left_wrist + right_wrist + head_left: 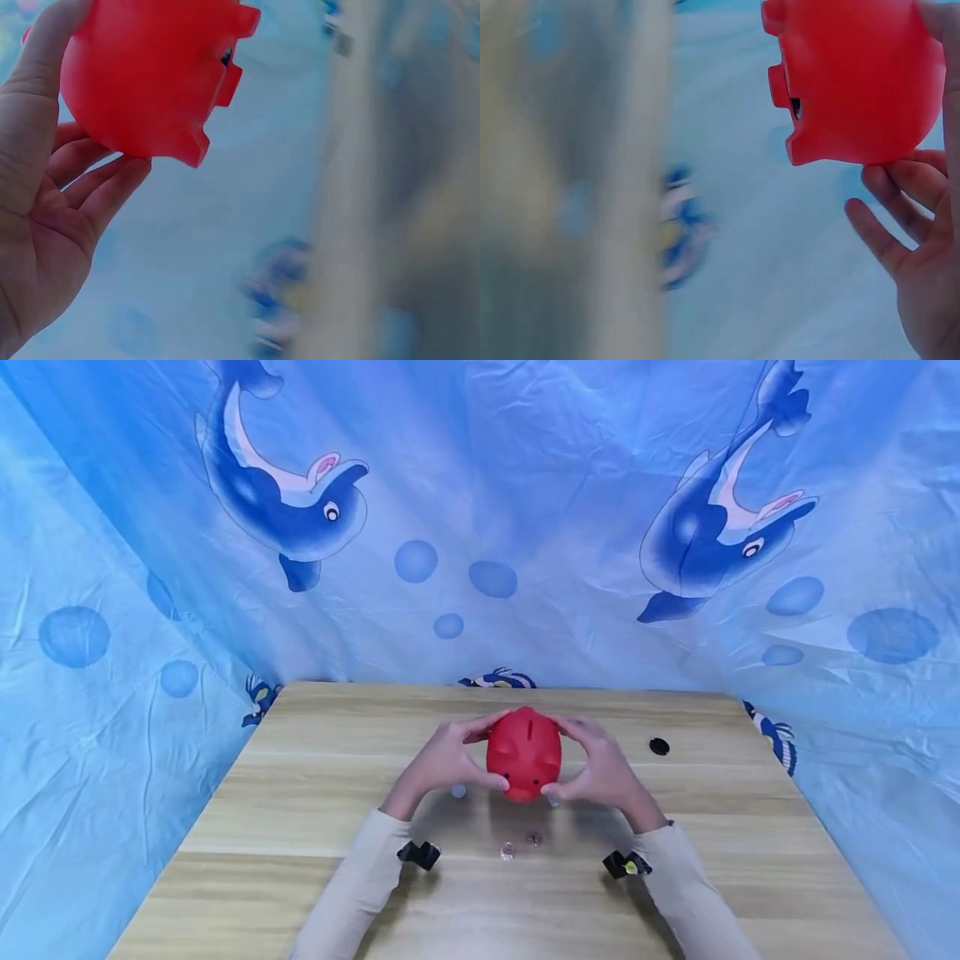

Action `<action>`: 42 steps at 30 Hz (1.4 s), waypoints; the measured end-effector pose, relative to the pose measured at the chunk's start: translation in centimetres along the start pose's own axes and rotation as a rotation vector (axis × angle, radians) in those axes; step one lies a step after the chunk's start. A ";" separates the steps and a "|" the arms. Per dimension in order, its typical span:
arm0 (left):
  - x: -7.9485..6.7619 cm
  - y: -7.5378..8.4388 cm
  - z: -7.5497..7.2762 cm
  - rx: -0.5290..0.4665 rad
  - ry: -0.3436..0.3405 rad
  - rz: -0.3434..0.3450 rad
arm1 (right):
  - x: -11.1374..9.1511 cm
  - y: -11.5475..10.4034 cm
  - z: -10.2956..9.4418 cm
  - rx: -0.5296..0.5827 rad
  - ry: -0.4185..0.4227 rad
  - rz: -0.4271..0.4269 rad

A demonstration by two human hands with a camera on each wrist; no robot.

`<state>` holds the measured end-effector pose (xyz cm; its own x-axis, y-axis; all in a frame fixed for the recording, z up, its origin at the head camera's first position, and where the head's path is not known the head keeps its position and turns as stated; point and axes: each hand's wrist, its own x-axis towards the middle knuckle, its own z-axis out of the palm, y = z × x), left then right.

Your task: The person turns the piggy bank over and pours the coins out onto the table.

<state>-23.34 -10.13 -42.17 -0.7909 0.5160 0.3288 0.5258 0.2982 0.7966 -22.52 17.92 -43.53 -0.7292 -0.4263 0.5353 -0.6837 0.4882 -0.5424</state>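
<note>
Between both hands is a red piggy bank [523, 752], with its coin slot on top and its snout toward the near side in the head view. My left hand [447, 758] grips its left side, thumb near the face and fingers behind. From the other side my right hand [595, 763] holds it the same way. In the left wrist view the piggy bank [150, 75] has fingertips against its rounded body. The right wrist view shows the piggy bank [855, 82] with fingers touching its edge.
On the wooden table [300, 827] lie a black round plug or cap [659, 747] to the right and small clear gem-like pieces [507, 851] in front. A pale disc [458, 791] lies by the left hand. Blue dolphin-printed cloth [562, 527] hangs behind and at both sides.
</note>
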 end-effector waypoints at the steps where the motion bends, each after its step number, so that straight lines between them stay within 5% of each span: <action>1: 0.0 0.5 -0.1 0.006 0.012 0.018 | 0.1 -0.3 -0.2 -0.006 0.022 -0.019; 3: 0.1 0.9 -0.3 0.000 0.013 0.035 | 0.3 -0.5 -0.4 -0.018 0.027 -0.025; 7: 0.0 1.1 -0.1 -0.017 -0.031 -0.039 | 0.0 0.1 0.2 -0.064 -0.059 0.039; 10: -0.1 1.3 0.0 -0.030 -0.018 0.038 | -0.2 -0.5 -0.4 -0.029 -0.007 -0.020; 13: 0.3 -0.4 0.5 -0.091 0.025 0.053 | 0.0 0.0 -0.4 -0.002 0.030 -0.012; 18: 0.8 -3.9 1.9 -0.158 -0.010 -0.097 | -0.5 2.8 1.3 -0.001 -0.097 0.147; 23: 1.0 -3.0 1.5 -0.168 0.015 -0.089 | -0.1 2.6 0.9 0.072 -0.028 0.093; 29: 0.9 -4.5 1.9 -0.098 -0.048 -0.104 | -0.6 3.7 1.9 0.040 -0.122 0.145; 42: 0.5 -4.9 1.7 -0.130 -0.028 -0.106 | -0.6 3.6 2.0 0.058 -0.126 0.151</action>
<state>-25.79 -9.95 -46.77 -0.8298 0.5099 0.2267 0.3936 0.2468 0.8856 -24.62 18.45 -47.07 -0.8190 -0.4453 0.3619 -0.5643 0.5109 -0.6485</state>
